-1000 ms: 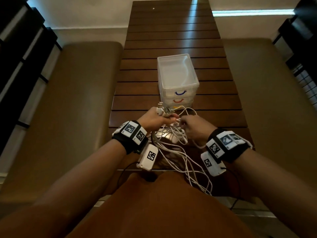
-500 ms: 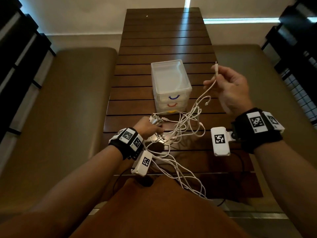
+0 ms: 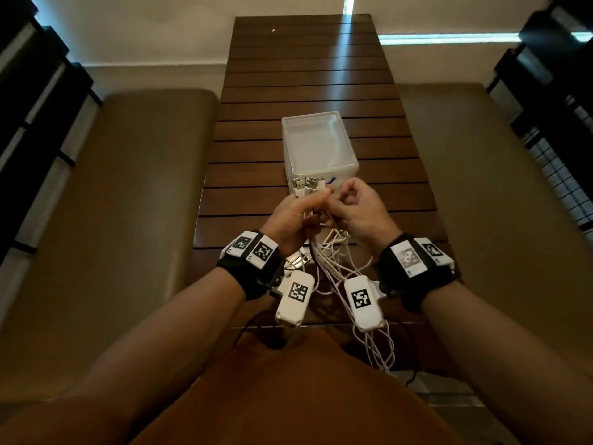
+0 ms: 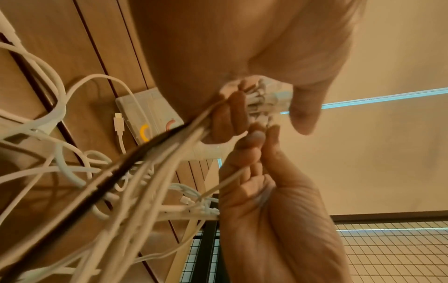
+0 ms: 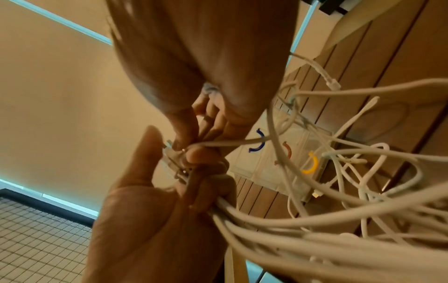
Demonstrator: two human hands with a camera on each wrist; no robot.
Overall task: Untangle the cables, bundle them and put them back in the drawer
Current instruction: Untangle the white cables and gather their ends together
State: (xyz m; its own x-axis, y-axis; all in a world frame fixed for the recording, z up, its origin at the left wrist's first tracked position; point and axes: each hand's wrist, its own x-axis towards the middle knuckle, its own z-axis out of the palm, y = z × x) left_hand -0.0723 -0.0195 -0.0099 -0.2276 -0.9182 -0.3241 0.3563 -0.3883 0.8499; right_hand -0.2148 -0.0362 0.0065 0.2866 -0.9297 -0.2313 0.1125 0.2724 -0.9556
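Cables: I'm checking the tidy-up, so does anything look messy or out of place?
Yes. The white cables are a tangle, trailing off the table's near edge. Only their plug ends are gathered, in the left hand, where the right hand pinches one.

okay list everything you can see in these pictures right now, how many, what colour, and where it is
cables: several, exact count unclear, white, tangled on the table's near end and hanging over its edge; plug ends gathered in the left hand
drawer box: one, clear plastic, three drawers with blue, red and yellow handles, all closed, mid-table beyond the hands
table: one, dark brown wooden slats, running away from the person
benches: two, tan, one on each side of the table
wrist cameras: two, white with black square markers, under the wrists
wristbands: two, black with marker tags
left hand: grips the bunch of plug ends
right hand: pinches one cable end beside that bunch
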